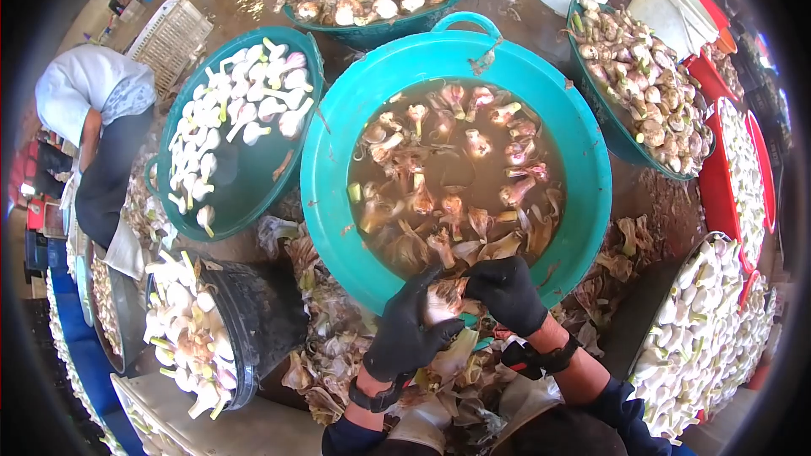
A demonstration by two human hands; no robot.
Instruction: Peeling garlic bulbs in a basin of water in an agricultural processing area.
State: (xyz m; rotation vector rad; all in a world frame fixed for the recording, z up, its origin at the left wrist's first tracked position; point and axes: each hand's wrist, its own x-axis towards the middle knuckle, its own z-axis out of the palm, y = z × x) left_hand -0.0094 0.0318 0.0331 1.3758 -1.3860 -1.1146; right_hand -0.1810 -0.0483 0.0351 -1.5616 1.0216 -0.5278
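My left hand [408, 323], in a black glove, grips a garlic bulb [443, 301] with brown outer skin, over the near rim of a large turquoise tub [456, 54]. My right hand [508, 291], also black-gloved, has its fingertips closed on the bulb's brown outer layers. Muddy water [450, 168] fills the bottom of the tub, with several unpeeled garlic bulbs [478, 144] and loose skins in it. To the left, peeled white garlic bulbs [209, 120] lie in a green basin [253, 168]. Both wrists wear dark bands.
A black bucket [244, 329] of garlic lies tipped at the left. Basins of unpeeled garlic [380, 6] stand beyond the tub and at its right. White garlic [690, 329] is heaped at the right. Garlic skins [342, 354] litter the floor. A person [101, 88] bends over at the far left.
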